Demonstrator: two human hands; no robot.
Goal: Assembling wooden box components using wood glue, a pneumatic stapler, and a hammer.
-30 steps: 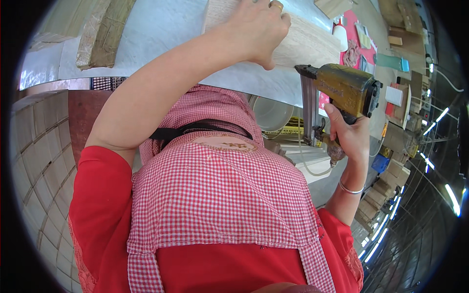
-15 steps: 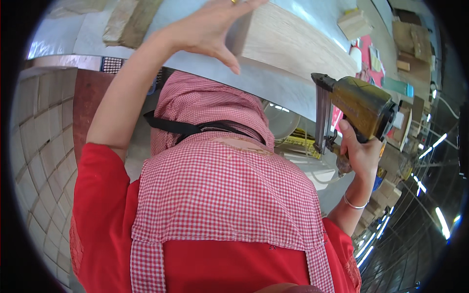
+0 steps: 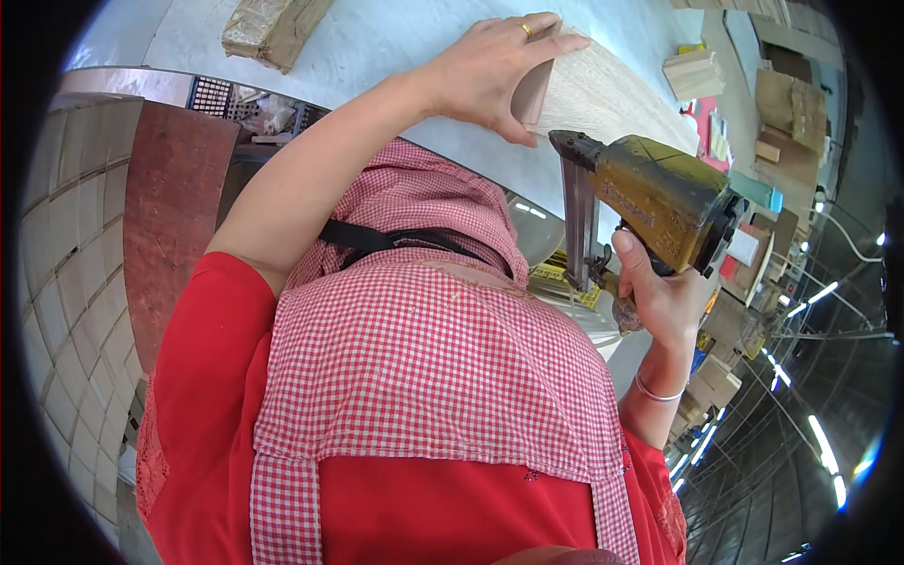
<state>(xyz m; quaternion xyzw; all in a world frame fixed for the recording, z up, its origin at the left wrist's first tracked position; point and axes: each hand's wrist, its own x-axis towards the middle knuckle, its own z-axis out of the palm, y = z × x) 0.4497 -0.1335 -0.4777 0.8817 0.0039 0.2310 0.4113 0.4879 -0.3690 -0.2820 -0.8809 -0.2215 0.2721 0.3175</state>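
Note:
On the bench point(image 3: 377, 42) rests a long, pale wooden box point(image 3: 612, 99) with a darker end face. My left hand point(image 3: 490, 80) grips its left end, thumb on the near edge and fingers over the far side. My right hand point(image 3: 667, 287) holds a nail gun point(image 3: 654, 193), yellow-brown and worn, wrapped around its handle. The gun's dark nose points left, just short of the box's near edge, and its long nail magazine hangs downward. Whether the nose touches the wood I cannot tell.
A wrapped brown block point(image 3: 273, 33) lies at the far left of the bench. Light wood pieces point(image 3: 695, 75) are stacked on the right, near a teal object point(image 3: 756, 191). Below the bench edge sits a black basket point(image 3: 215, 97) beside a reddish board point(image 3: 174, 217).
My left hand has moved right and closed on the end of the box, where its fingers were spread before. The nail gun has come left, nearer that end.

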